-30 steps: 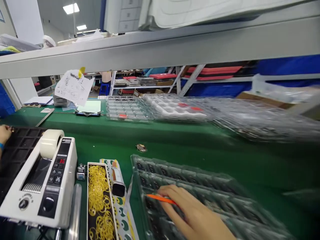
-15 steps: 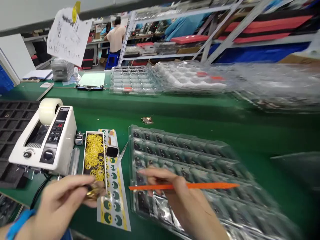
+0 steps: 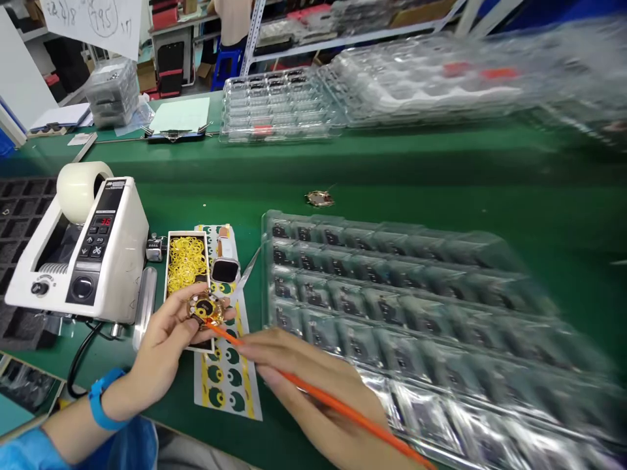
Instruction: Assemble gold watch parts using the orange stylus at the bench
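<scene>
In my left hand (image 3: 161, 346), a small round gold-coloured part (image 3: 206, 304) with a yellow-and-black face is pinched between thumb and fingers, above the box of yellow rings. My right hand (image 3: 313, 385) grips a thin orange stick (image 3: 343, 410) like a pen, its tip touching or very close to the lower edge of the part. Yellow rings (image 3: 187, 258) fill a narrow white box (image 3: 169, 261), partly hidden by my left hand. Beside it lies a sheet of yellow-and-white stickers (image 3: 225, 388), with a watch (image 3: 225, 269) on its upper part.
A white tape dispenser (image 3: 117, 254) stands at left. On the right spreads a clear plastic tray (image 3: 267, 274) of dark parts in pockets. Another gold-coloured part (image 3: 319, 198) lies behind it. Pointed metal tweezers (image 3: 249, 267) rest beside the watch. More clear trays (image 3: 274, 130) line the back ledge.
My left hand has lifted and turned the round part face up. My right hand has swung the orange stick from lying crosswise over the tray to pointing at the part. The view has tipped downward.
</scene>
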Available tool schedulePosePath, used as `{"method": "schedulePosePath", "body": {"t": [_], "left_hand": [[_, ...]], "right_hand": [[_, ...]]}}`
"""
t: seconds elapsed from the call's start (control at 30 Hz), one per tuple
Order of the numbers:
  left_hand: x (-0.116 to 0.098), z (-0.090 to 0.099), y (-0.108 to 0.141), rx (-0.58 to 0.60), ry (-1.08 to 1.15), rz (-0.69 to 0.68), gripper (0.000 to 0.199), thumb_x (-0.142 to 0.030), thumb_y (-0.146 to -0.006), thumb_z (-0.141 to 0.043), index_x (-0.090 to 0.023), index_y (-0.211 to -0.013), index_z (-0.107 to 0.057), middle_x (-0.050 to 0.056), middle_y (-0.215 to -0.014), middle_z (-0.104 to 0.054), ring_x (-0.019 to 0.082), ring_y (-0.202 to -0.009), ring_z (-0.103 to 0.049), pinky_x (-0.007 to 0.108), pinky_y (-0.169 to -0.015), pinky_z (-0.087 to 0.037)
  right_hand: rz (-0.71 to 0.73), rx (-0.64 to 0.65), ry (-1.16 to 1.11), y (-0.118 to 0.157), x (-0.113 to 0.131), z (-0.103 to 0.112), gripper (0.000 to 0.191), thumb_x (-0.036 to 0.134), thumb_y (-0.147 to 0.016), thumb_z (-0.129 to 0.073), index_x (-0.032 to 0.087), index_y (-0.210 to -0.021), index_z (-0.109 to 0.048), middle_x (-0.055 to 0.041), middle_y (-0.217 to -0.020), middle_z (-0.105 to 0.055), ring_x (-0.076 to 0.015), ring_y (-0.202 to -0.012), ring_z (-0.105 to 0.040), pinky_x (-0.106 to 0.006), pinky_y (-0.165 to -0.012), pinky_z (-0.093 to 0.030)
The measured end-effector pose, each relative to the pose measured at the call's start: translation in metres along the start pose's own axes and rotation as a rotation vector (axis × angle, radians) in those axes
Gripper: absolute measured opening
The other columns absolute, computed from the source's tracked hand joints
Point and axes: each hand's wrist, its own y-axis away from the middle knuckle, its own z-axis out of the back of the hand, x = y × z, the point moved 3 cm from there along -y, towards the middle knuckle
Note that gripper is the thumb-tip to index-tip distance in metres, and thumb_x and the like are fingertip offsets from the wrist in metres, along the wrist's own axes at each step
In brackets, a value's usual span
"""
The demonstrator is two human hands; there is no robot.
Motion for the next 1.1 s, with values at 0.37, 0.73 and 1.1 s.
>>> {"method": "schedulePosePath", "body": {"t": [0.37,0.73,1.1], "left_hand": [[0.002,0.001,-0.002,-0.044,0.056,0.062,0.032,-0.015,-0.091,-0.057,-0.029,-0.117,-0.067,0.002,-0.109,-0.073,0.021,-0.106,-0.068,0.032,-0.094,-0.056],[0.008,-0.010,0.001,0.038,0.076,0.094,0.030,-0.024,-0.088,-0.067,-0.033,-0.117,-0.069,0.000,-0.097,-0.073,0.014,-0.098,-0.068,0.021,-0.089,-0.055],[0.004,-0.006,-0.004,-0.083,-0.039,0.135,0.028,-0.015,-0.078,-0.071,-0.020,-0.105,-0.072,0.002,-0.086,-0.075,0.016,-0.077,-0.072,0.024,-0.071,-0.061]], "right_hand": [[0.327,0.097,0.358,0.008,0.002,-0.007,0.029,0.009,-0.101,-0.034,0.013,-0.109,-0.061,-0.0092,-0.095,-0.074,-0.0177,-0.092,-0.068,-0.030,-0.078,-0.058],[0.198,-0.100,0.342,0.001,0.003,-0.007,0.025,-0.001,-0.092,-0.050,0.008,-0.112,-0.060,-0.0135,-0.093,-0.073,-0.0180,-0.092,-0.069,-0.030,-0.076,-0.061],[0.238,-0.074,0.399,0.004,0.006,0.000,0.027,0.002,-0.093,-0.042,0.012,-0.110,-0.061,-0.0126,-0.096,-0.071,-0.0197,-0.091,-0.067,-0.030,-0.071,-0.059]]}}
